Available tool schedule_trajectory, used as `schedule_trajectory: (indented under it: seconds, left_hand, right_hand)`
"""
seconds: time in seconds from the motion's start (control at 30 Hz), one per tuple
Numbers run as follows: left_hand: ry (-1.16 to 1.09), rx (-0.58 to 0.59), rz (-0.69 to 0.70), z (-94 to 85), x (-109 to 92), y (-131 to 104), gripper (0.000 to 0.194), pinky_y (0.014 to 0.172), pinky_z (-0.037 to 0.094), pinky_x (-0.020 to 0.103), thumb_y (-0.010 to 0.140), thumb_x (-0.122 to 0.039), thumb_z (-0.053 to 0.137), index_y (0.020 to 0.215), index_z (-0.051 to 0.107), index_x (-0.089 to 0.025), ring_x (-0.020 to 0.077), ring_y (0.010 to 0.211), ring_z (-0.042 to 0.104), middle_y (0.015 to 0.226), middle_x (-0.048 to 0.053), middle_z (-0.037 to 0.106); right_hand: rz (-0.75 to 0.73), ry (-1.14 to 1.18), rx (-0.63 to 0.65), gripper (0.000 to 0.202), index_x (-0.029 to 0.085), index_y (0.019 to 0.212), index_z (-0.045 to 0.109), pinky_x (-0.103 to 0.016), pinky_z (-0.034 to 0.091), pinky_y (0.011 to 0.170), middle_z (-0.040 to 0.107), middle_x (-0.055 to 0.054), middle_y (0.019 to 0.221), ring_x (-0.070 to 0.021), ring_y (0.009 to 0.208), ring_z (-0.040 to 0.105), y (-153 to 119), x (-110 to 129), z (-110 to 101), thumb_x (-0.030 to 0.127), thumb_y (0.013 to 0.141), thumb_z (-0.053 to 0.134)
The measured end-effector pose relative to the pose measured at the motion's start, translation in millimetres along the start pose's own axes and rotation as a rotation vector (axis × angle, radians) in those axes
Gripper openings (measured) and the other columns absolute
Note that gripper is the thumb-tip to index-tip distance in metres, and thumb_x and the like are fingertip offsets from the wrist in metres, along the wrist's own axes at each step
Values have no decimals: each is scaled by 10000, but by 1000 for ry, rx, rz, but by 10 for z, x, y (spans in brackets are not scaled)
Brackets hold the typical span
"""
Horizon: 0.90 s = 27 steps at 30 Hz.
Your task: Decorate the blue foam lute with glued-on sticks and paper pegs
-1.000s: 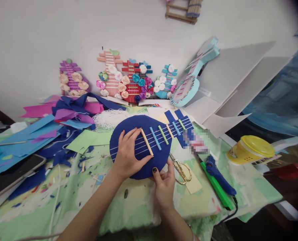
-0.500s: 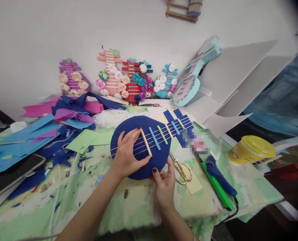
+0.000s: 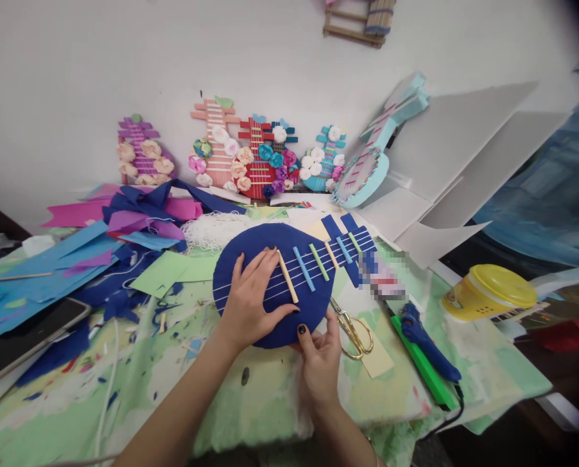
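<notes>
A dark blue craft lute (image 3: 241, 246) with white strings lies tilted over the table, its neck pointing up and to the right. Several strips in yellow, blue and green cross the strings. My left hand (image 3: 250, 298) rests on the round body with fingers spread; its fingertips are by the upper end of the yellow strip (image 3: 288, 277), and the thumb is apart from that strip. At the lower edge, my right hand (image 3: 320, 360) grips the lute, thumb on top and other fingers partly hidden beneath. Gold-handled scissors (image 3: 355, 334) lie right of that hand.
A blue glue gun (image 3: 428, 340) and green knife (image 3: 433, 376) lie to the right, near a yellow tub (image 3: 489, 292). Paper scraps (image 3: 75, 240), white string (image 3: 211, 230) and a phone (image 3: 31, 337) occupy the left. Decorated lutes (image 3: 216, 146) line the wall.
My left thumb has come off the lower end of the yellow strip, and the hand has opened out over the lute. The strip stays across the strings; my right hand keeps its grip.
</notes>
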<state>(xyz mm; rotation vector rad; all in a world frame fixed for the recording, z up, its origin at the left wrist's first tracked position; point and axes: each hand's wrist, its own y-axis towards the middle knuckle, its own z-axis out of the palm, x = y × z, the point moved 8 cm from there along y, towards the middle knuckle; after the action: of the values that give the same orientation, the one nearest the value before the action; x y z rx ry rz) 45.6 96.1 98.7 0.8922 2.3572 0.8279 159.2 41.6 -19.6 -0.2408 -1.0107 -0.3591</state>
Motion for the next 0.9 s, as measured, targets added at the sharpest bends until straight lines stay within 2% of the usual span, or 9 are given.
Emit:
schedule_trajectory:
  seconds: [0.1,0.23,0.53,0.63,0.77,0.9]
  left_hand:
    - [48,-4,27,4,-40,-13,765,1081,142,527,754,-458,565,1387,249,-167,315,1310,295,1405,161,362]
    - [95,-16,64,8,-85,-22,739,1072,102,567,770,-422,556,1393,254,-164,334,1320,264,1389,158,389]
    - [64,-25,0,0,-38,-12,685,1055,105,601,756,-428,576,1351,348,-176,349,1325,242,1361,148,432]
    - [5,-58,-57,-70,9,23,545,1055,169,575,785,-375,560,1283,433,-195,322,1322,265,1338,120,468]
    - [-43,-181,-129,-245,67,142,229,1043,276,514,822,-255,521,1032,597,-205,268,1302,322,1295,77,519]
    - [-49,-231,-137,-327,37,280,83,1024,303,539,788,-224,566,839,631,-211,280,1296,321,1289,52,525]
  right_hand:
    - [1,-16,4,808,204,1403,164,-325,551,622,678,-89,945,-200,723,662,2,-6,-7,293,753,636]
    - [-13,-27,16,803,208,1406,157,-320,548,620,672,-97,975,-196,724,661,-3,7,6,300,762,628]
    - [-12,-32,9,816,202,1403,181,-336,543,632,676,-96,959,-198,703,655,-13,12,3,307,743,649]
    - [-6,-45,12,812,192,1402,173,-329,540,610,681,-91,924,-197,680,652,-11,8,6,311,750,643]
    - [-29,-79,2,806,181,1394,191,-312,535,598,682,-69,856,-189,664,646,-19,38,18,319,745,650]
    - [-44,-99,-29,773,160,1363,248,-291,525,587,672,-38,750,-172,633,634,-44,51,13,332,733,662]
